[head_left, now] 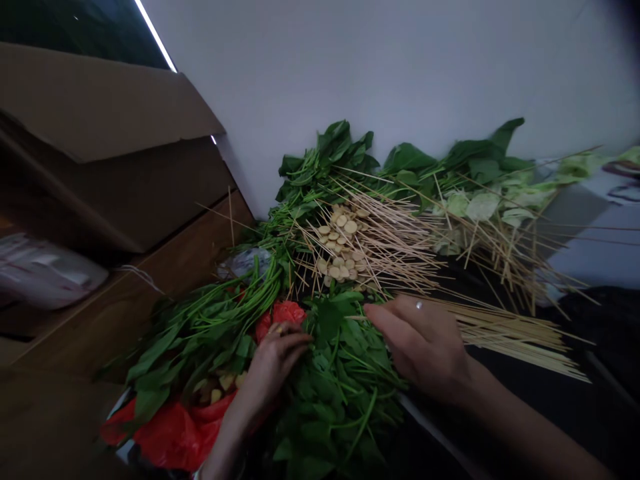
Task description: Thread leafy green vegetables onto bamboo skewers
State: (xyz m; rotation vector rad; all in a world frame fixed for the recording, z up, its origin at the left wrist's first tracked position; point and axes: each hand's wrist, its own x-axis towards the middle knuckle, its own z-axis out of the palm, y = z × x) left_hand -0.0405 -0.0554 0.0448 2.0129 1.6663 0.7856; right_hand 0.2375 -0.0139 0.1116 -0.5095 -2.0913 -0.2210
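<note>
My right hand (pixel 425 340), with a ring on it, is closed around a thin wooden skewer (pixel 356 318); a short length pokes out past the fingertips toward a broad green leaf (pixel 331 321). Just left of that leaf is my left hand (pixel 281 353), its fingers bent and pressed together at the leaf's edge. What lies between those fingertips is partly hidden. Below and between both hands spreads a heap of leafy greens (pixel 340 393). Bare skewers (pixel 520 337) lie in a bundle beyond my right wrist.
Skewers threaded with pale round slices (pixel 343 243) are piled behind my hands. Lettuce-like leaves on skewers (pixel 483 207) sit at right. More long-stemmed greens (pixel 200 333) rest over a red plastic bag (pixel 173 433) on the left. A cardboard box (pixel 110 180) stands at upper left, by the wall.
</note>
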